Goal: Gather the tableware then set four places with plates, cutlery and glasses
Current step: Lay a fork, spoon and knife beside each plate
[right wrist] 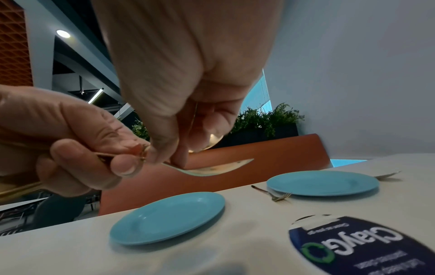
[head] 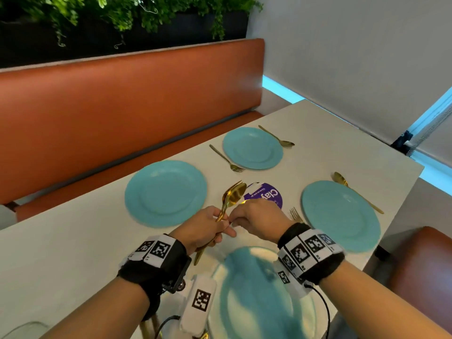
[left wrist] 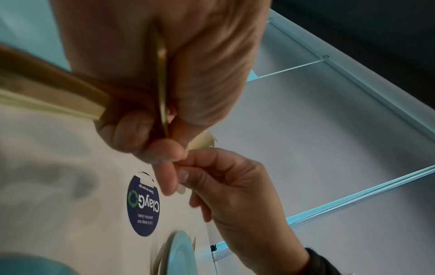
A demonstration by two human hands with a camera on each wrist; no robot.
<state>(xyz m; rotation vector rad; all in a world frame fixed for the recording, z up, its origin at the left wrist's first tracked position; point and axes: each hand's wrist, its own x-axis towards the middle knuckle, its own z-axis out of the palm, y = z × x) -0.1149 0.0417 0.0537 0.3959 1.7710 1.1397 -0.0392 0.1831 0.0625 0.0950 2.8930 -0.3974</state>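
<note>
Four teal plates lie on the white table (head: 73, 253): a far-left plate (head: 166, 193), a far plate (head: 253, 148), a right plate (head: 340, 215) and a near plate (head: 256, 289) under my wrists. A gold fork (head: 227, 159) and spoon (head: 277, 137) flank the far plate. A second spoon (head: 357, 192) and fork (head: 296, 215) flank the right plate. My left hand (head: 220, 228) grips a bundle of gold cutlery (head: 233, 195), a spoon and fork with heads pointing away. My right hand (head: 236, 220) pinches one piece of that bundle just above the left fingers; the fork (right wrist: 212, 169) juts out below them.
A round purple sticker (head: 266, 195) is stuck at the table's centre. An orange bench (head: 122, 113) runs along the far side, with plants (head: 122, 15) above. An orange chair (head: 428, 277) stands at the right. Something glassy (head: 24, 329) shows at the bottom left corner.
</note>
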